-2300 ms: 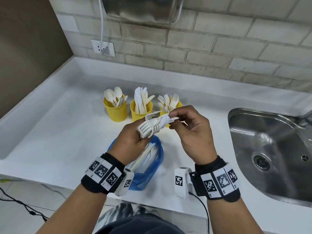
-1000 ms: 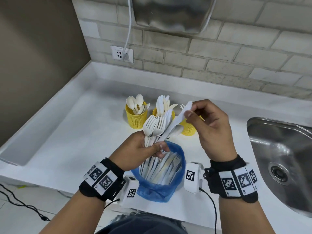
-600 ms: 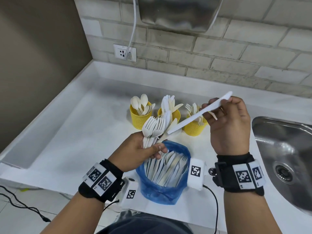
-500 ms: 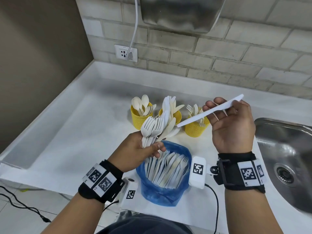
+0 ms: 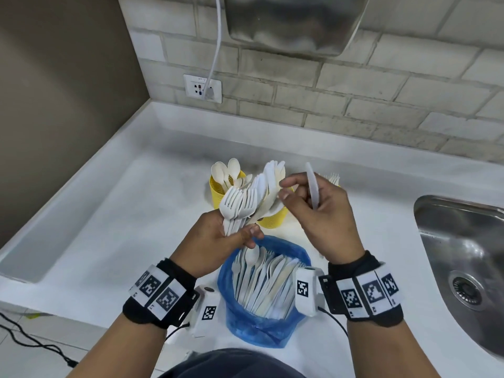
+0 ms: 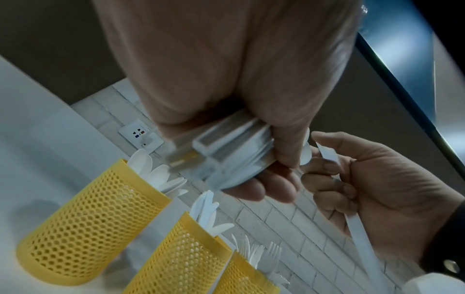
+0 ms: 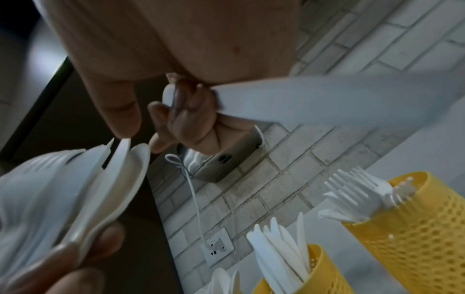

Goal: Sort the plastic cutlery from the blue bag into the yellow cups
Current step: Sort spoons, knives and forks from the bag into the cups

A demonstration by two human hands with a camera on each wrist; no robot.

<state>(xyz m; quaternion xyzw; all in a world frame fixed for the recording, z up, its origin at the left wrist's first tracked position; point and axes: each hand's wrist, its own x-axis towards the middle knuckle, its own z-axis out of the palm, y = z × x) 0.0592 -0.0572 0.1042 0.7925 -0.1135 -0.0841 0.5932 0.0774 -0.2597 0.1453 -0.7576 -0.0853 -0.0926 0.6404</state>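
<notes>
right hand [image 5: 320,214] has drawn one knife [image 5: 311,186] clear, tucked in curled fingers, thumb and forefinger reaching back; left hand [image 5: 215,241] grips bundle [image 5: 242,205] over bag [image 5: 261,317]; cups [image 6: 83,222] behind; another pick likely

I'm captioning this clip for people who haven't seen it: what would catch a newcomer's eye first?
Probably the fan of white forks and knives gripped in the left hand, mid-frame above the open blue bag full of more cutlery. Beside it, the right hand holds a single knife. Behind stand three yellow mesh cups, already sorted into spoons, knives and forks.
</notes>
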